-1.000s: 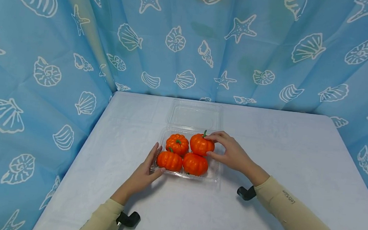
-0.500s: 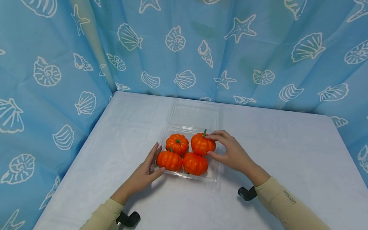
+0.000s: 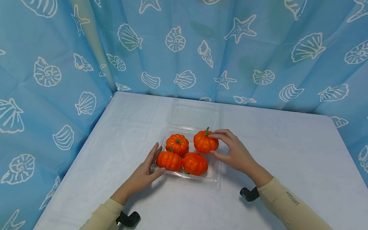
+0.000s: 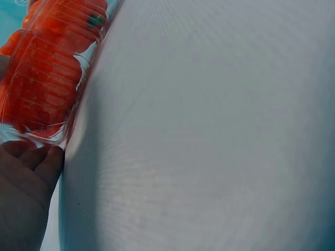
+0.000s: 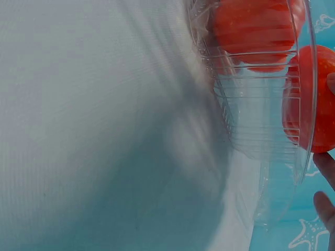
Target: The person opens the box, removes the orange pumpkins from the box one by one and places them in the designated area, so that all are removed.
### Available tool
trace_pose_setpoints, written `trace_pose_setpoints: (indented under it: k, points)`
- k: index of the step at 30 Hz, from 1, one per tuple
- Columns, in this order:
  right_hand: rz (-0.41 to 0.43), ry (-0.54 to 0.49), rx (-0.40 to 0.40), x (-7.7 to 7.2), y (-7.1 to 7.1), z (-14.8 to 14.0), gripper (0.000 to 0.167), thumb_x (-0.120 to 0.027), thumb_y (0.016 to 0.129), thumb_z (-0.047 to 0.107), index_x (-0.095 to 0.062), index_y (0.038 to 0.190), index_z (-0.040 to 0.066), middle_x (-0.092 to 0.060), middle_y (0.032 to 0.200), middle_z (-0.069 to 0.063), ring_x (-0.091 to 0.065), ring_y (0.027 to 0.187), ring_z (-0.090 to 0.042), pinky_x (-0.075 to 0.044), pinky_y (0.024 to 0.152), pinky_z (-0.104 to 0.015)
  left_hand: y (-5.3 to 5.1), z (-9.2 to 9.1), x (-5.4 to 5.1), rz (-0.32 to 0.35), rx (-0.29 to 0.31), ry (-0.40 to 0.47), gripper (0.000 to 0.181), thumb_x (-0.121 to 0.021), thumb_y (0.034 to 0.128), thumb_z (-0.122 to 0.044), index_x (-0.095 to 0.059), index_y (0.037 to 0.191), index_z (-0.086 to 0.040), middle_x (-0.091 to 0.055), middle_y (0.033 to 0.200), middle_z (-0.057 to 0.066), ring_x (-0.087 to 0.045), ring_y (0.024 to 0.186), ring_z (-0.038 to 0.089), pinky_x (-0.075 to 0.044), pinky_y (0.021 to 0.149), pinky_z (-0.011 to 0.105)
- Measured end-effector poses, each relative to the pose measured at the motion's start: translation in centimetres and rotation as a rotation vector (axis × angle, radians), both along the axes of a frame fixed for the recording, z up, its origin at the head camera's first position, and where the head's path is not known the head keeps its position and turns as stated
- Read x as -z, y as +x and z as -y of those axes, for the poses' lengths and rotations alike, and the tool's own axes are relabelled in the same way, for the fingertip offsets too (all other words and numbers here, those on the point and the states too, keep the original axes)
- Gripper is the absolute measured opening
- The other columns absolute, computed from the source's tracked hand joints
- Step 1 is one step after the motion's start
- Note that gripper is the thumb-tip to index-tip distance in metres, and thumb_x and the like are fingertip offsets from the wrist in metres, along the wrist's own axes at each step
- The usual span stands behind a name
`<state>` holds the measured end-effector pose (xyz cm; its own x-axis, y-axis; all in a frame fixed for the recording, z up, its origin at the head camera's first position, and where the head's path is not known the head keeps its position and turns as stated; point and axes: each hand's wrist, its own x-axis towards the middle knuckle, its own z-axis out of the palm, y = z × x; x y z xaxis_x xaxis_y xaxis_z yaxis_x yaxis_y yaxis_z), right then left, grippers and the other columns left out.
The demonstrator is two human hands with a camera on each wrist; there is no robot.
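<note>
My right hand (image 3: 237, 156) grips a small orange pumpkin (image 3: 205, 142) with a green stem, thumb at its lower right and fingers near the top. This pumpkin is raised over the back right of a clear plastic clamshell container (image 3: 212, 170), partly above the rim in the right wrist view. Three more pumpkins sit inside: one at back left (image 3: 177, 144), one at front left (image 3: 169, 161), one at front right (image 3: 195, 164). My left hand (image 3: 140, 177) holds the container's left front corner, thumb on the front rim and fingers along the side.
The container's clear lid (image 3: 197, 116) lies folded back behind it on the white-covered table (image 3: 283, 145). A blue shell-print curtain (image 3: 177, 37) hangs along the back and sides. Black wrist-worn devices (image 3: 128, 219) are on both forearms.
My right hand has lifted the back-right pumpkin slightly and drawn it rightward and back, away from its neighbours. The left hand and the container stay put.
</note>
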<state>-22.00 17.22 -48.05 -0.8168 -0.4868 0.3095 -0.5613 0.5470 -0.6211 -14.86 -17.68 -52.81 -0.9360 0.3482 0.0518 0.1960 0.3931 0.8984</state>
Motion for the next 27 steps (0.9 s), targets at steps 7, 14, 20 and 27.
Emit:
trace_pose_setpoints:
  k: [7,14,20,27]
  points:
    - [0.013,-0.055,-0.012,0.2,-0.1,-0.5,0.049,-0.081,0.087,0.01,-0.064,0.133,0.013,-0.053,0.137,-0.008,-0.054,0.126,-0.027,-0.055,0.097,-0.051,0.0,0.1,0.0,0.004,0.003,-0.006,0.092,-0.067,0.0986,-0.025,-0.004,0.165,-0.015,-0.024,0.167,0.01,-0.026,0.152,0.03,-0.023,0.121,0.052]
    - [0.0,-0.085,0.006,0.1,-0.1,-1.0,0.049,-0.082,0.086,0.007,-0.064,0.132,0.011,-0.053,0.137,-0.009,-0.056,0.122,-0.027,-0.058,0.091,-0.052,0.0,0.0,0.0,0.009,-0.004,-0.002,0.092,-0.068,0.0987,-0.024,-0.005,0.165,-0.015,-0.024,0.167,0.009,-0.025,0.152,0.029,-0.021,0.121,0.052]
    - [-0.023,-0.086,0.025,-0.1,0.1,-1.4,0.049,-0.083,0.085,0.007,-0.065,0.131,0.01,-0.053,0.137,-0.009,-0.057,0.121,-0.026,-0.058,0.09,-0.052,0.1,-0.1,-0.1,0.002,-0.017,-0.013,0.09,-0.068,0.0988,-0.024,-0.007,0.165,-0.013,-0.025,0.167,0.011,-0.025,0.153,0.03,-0.019,0.122,0.053]
    - [-0.07,-0.071,0.047,-0.1,0.2,-2.1,0.051,-0.084,0.084,0.008,-0.065,0.131,0.01,-0.054,0.136,-0.008,-0.059,0.118,-0.024,-0.056,0.094,-0.026,0.1,-0.2,-0.2,0.003,-0.023,0.005,0.091,-0.069,0.0971,-0.018,-0.009,0.165,-0.012,-0.027,0.166,0.013,-0.026,0.152,0.032,-0.02,0.122,0.055]
